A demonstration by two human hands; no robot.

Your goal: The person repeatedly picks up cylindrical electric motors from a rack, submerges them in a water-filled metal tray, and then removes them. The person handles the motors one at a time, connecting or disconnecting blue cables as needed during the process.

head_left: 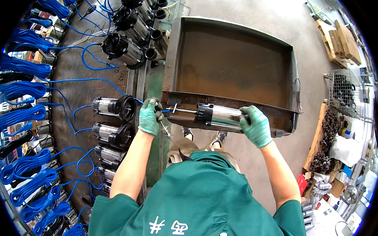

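Observation:
A silver motor cylinder (225, 117) with a black ribbed end lies on its side along the near edge of a rusty metal tank. From its black end a thin metal rod with a small crosspiece (181, 110) points left. My right hand (257, 126), in a green glove, grips the cylinder's right end, thumb on top. My left hand (150, 116), also gloved, is closed around a blue cable (111, 82) that comes in from the left bench. A slim metal fitting (166, 129) hangs beside its fingers; whether it is held too is hard to make out.
The open tank (233, 65) holds brownish liquid. Left, a dark bench (76, 97) carries more silver-and-black pumps (114, 135) and coiled blue cables (23, 93). At the right are a wire basket (343, 88), flat cardboard (346, 41) and a crate of dark parts (323, 148).

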